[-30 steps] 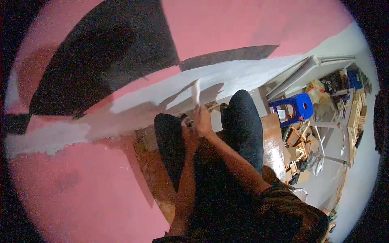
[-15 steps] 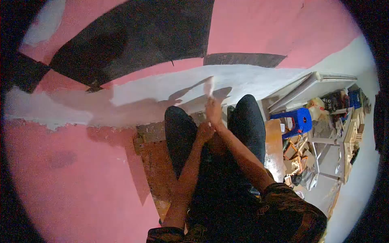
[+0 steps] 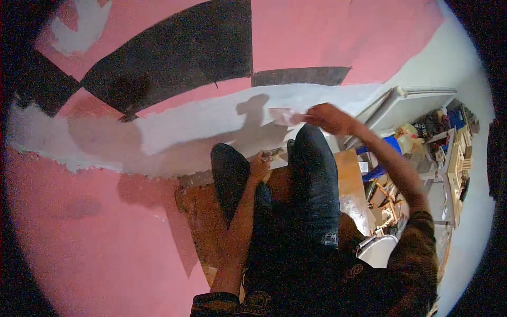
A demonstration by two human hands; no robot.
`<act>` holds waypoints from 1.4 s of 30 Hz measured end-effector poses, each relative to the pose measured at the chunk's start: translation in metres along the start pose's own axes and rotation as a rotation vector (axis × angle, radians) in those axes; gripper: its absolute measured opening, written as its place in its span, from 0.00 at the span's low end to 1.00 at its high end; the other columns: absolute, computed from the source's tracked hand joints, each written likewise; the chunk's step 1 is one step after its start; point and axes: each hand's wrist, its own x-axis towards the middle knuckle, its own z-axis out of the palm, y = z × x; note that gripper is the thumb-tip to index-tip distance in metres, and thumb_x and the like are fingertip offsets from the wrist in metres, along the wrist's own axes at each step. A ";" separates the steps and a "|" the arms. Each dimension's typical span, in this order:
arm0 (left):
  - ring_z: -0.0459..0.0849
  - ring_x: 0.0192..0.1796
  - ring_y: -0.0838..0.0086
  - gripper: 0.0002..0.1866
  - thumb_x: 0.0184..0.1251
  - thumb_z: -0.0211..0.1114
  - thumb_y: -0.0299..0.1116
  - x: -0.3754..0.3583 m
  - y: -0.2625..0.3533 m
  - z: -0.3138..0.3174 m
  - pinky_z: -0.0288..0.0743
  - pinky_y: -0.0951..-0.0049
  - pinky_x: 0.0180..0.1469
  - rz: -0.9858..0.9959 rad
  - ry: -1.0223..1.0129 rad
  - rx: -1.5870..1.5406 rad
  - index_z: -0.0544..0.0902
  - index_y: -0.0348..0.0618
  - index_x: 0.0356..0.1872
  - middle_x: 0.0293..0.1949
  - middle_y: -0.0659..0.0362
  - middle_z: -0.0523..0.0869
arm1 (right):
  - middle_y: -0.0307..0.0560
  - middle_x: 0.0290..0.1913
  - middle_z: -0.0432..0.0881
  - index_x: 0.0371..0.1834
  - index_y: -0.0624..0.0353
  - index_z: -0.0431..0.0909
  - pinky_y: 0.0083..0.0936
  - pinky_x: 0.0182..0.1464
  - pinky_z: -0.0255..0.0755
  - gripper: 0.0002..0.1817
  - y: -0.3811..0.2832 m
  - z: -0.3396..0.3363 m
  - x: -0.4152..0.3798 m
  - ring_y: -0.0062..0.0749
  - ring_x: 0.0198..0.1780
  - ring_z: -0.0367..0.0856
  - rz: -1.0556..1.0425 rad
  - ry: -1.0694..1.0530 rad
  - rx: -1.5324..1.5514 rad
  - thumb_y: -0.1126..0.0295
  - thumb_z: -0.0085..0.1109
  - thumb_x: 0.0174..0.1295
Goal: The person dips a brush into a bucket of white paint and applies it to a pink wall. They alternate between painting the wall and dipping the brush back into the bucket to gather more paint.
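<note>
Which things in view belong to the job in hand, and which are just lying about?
Likely the job:
pale flat tool in the right hand
painted wall

Apparently lying about:
blue stool
wooden pieces
yellowish bag

dim, grainy | shadows on wall [image 3: 301,42] | glare on board [image 3: 349,171] | black corners | tool [image 3: 285,116] perhaps blurred

I looked in on a cluttered room, workshop or storeroom, I couldn't tell which: a patchy pink, black and white wall [image 3: 317,42], a blue plastic stool [image 3: 392,142], heaped wooden pieces [image 3: 390,212].
</note>
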 end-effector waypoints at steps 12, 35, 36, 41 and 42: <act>0.81 0.25 0.75 0.12 0.63 0.59 0.30 0.003 0.046 -0.018 0.73 0.74 0.22 -0.507 -0.271 -0.473 0.76 0.38 0.46 0.36 0.53 0.82 | 0.53 0.31 0.72 0.31 0.67 0.72 0.32 0.43 0.68 0.08 -0.132 -0.196 -0.290 0.45 0.37 0.74 0.744 -0.101 -0.275 0.72 0.51 0.61; 0.81 0.29 0.73 0.09 0.62 0.61 0.28 -0.095 0.361 0.022 0.75 0.73 0.32 0.115 -0.923 -0.522 0.80 0.38 0.43 0.36 0.53 0.84 | 0.58 0.25 0.79 0.23 0.62 0.79 0.44 0.37 0.73 0.15 -0.334 0.050 -0.429 0.53 0.31 0.79 1.343 -0.369 0.240 0.61 0.54 0.58; 0.81 0.29 0.71 0.09 0.61 0.61 0.28 -0.100 0.362 0.024 0.75 0.72 0.34 0.140 -0.920 -0.510 0.80 0.38 0.42 0.36 0.53 0.84 | 0.60 0.25 0.79 0.22 0.64 0.79 0.45 0.38 0.72 0.16 -0.331 0.063 -0.425 0.55 0.31 0.79 1.397 -0.329 0.249 0.61 0.55 0.57; 0.82 0.30 0.68 0.11 0.61 0.62 0.29 -0.113 0.365 0.027 0.75 0.70 0.35 0.177 -0.959 -0.488 0.79 0.38 0.43 0.36 0.50 0.84 | 0.64 0.26 0.79 0.24 0.66 0.79 0.45 0.39 0.73 0.17 -0.319 0.100 -0.419 0.56 0.32 0.79 1.426 -0.339 0.272 0.59 0.57 0.54; 0.83 0.32 0.69 0.11 0.61 0.62 0.30 -0.115 0.364 0.029 0.75 0.70 0.37 0.151 -1.006 -0.474 0.79 0.38 0.44 0.38 0.51 0.84 | 0.64 0.26 0.79 0.25 0.66 0.79 0.45 0.40 0.73 0.17 -0.318 0.108 -0.421 0.55 0.32 0.80 1.444 -0.333 0.275 0.59 0.58 0.54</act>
